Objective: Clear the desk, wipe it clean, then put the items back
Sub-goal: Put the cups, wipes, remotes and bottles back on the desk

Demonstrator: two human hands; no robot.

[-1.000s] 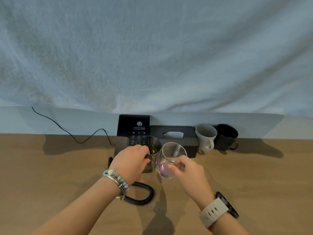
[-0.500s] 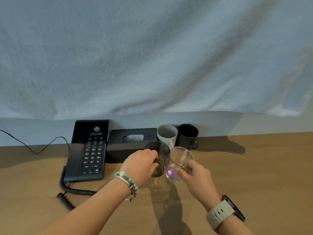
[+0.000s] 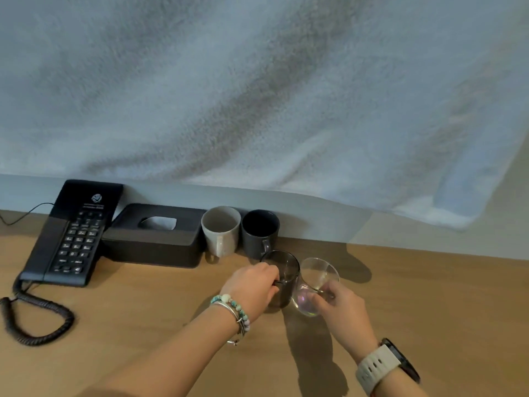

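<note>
The left hand [image 3: 252, 287] is curled round the handle of the dark glass [image 3: 286, 267]. The right hand [image 3: 340, 305] pinches the clear glass [image 3: 319, 272] low on its side. The two glasses are side by side and look like they touch. They are out on the desk [image 3: 143, 325], just in front of the black cup [image 3: 259, 230]. I cannot tell if they sit on the wood or hang just above it. The clear glass leans a little.

At the back of the desk, by the wall, things stand in a neat row: the phone [image 3: 71, 233], the tissue box [image 3: 154, 242], the pale cup [image 3: 220, 230] and the black cup. A big pale cloth [image 3: 257, 96] hangs above them.

Because the row looks so tidy, I think this is the last part of the job, putting things back. The glasses seem to be the things going home now.

The next move should set both glasses down flat, near the cups, maybe to the right of the black cup where there is room. Go slow, because glass can clink on glass or bump the black cup. Stand the clear glass straight before the fingers let go.
</note>
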